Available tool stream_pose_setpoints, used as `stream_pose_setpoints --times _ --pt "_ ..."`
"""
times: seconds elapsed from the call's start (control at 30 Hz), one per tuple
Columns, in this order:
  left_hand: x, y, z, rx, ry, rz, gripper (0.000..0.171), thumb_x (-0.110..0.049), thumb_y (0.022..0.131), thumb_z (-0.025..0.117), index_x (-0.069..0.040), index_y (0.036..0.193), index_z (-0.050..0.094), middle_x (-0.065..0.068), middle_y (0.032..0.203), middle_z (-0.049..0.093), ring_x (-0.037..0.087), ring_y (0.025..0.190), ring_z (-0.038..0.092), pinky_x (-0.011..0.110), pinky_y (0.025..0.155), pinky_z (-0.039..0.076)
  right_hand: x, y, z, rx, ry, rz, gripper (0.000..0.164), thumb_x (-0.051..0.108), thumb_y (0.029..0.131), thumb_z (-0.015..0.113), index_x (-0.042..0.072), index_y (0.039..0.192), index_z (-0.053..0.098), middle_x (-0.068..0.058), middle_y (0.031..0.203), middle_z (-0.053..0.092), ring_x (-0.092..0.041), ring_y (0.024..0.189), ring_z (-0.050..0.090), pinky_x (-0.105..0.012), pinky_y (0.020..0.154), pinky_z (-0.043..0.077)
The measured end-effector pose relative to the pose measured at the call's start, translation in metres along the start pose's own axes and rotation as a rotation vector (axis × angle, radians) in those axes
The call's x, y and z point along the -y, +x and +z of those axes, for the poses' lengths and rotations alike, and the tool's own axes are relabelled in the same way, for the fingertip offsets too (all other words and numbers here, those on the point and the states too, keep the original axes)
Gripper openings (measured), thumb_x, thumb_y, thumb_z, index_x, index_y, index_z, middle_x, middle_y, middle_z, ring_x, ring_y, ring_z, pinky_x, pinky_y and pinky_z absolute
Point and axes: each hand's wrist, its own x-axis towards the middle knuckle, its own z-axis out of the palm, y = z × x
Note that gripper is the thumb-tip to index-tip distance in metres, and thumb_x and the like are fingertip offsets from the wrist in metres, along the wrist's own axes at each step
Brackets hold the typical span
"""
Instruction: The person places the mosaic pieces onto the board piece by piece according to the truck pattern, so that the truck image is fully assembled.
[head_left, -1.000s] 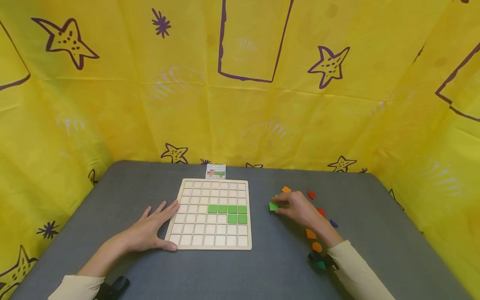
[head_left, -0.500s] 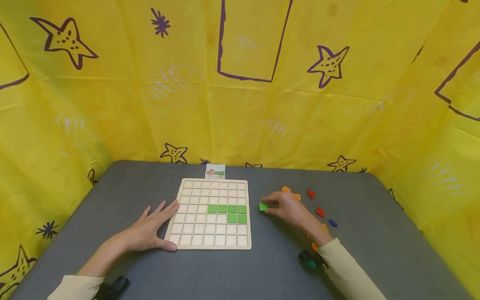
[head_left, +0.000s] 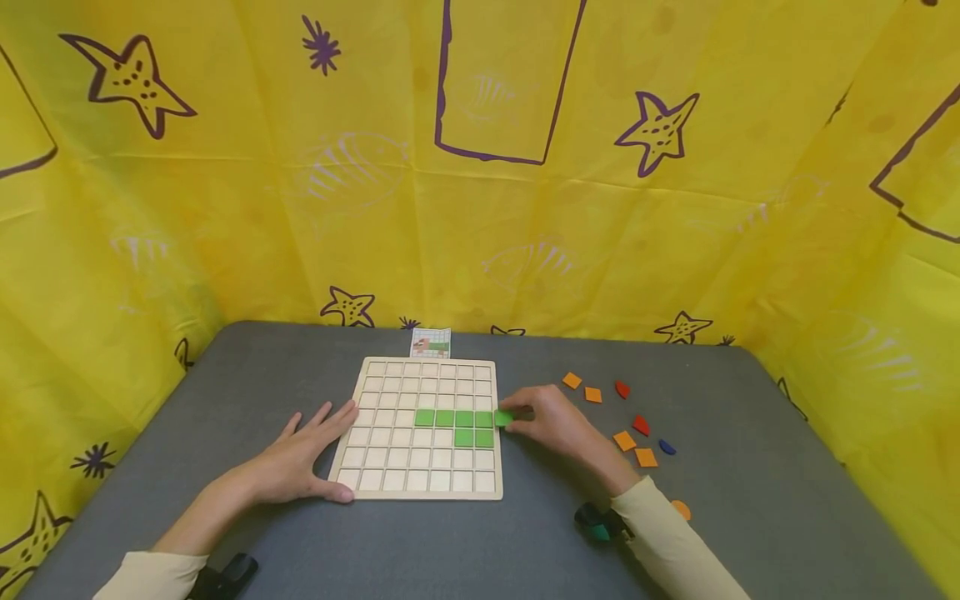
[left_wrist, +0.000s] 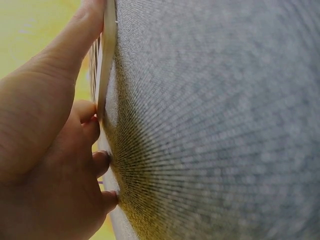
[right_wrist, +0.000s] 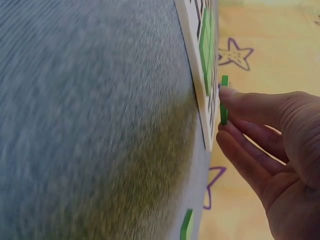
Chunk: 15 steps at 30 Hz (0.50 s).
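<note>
A wooden grid board [head_left: 420, 495] lies on the dark table, with several green square tiles [head_left: 464, 427] in its cells. My right hand [head_left: 558, 423] pinches another green square tile [head_left: 503, 418] between thumb and fingers, over the board's right edge. In the right wrist view that tile [right_wrist: 224, 116] stands out past the thumb, seen edge-on. At the board's left side, my left hand [head_left: 288, 460] rests with fingers spread, its thumb by the near corner and fingertips along the edge. The left wrist view shows the thumb [left_wrist: 75, 37] against the board's rim.
A small printed card [head_left: 431, 343] lies behind the board. To the right are scattered several orange squares [head_left: 593, 395], red pieces [head_left: 641, 426], a blue piece [head_left: 667, 447] and an orange round piece [head_left: 681, 509]. A yellow patterned cloth [head_left: 495, 233] surrounds the table.
My right hand has moved left from the loose pieces to the board's right edge, carrying the green square tile. More orange pieces show behind it. The left hand stays in place.
</note>
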Motion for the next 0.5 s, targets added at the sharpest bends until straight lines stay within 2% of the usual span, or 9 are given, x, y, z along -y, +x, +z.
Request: stream_pose_setpoints --times 0.27,0.5 --pt "0.001 0.001 0.001 0.001 0.004 0.005 0.120 -0.065 0.066 0.077 -0.006 0.156 0.024 0.017 0.162 0.017 0.050 0.145 0.008 0.073 0.106 -0.003 0.009 0.007 0.010 0.022 0.024 0.000 0.031 0.008 0.081 0.079 0.001 0.111 0.073 -0.007 0.106 0.073 -0.019 0.096 0.069 -0.033 0.083 0.056" --pt "0.001 0.001 0.002 -0.006 -0.002 0.011 0.120 -0.064 0.066 0.077 -0.005 0.155 0.024 0.017 0.162 0.017 0.050 0.145 0.008 0.073 0.106 -0.002 0.017 0.014 0.017 0.046 0.021 -0.009 0.031 0.008 0.082 0.078 0.003 0.113 0.074 -0.006 0.107 0.073 -0.016 0.089 0.067 -0.033 0.078 0.056"
